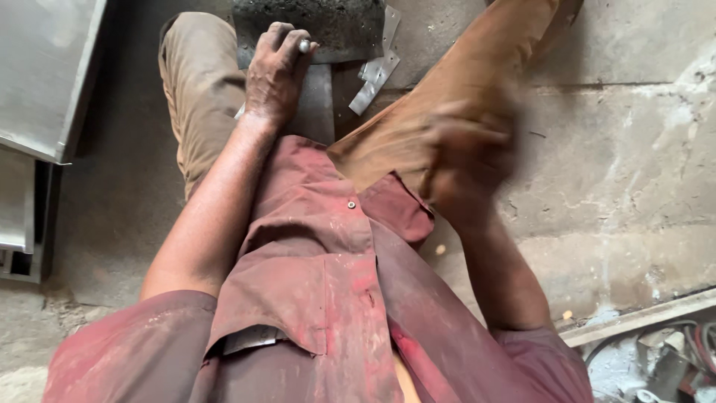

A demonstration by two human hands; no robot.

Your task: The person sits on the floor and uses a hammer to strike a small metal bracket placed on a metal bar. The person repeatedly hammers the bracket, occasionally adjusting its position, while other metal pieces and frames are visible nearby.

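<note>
Dark block [339, 26]: rough charcoal-grey slab, speckled top, lies flat on concrete floor between the knees, top of view; far edge cut by frame; left fingertips rest on its near edge.

Metal strips [375, 73]: thin, pale grey, bent sheet offcuts, loosely heaped, touching block's right near corner, one leaning up its right side.
</note>
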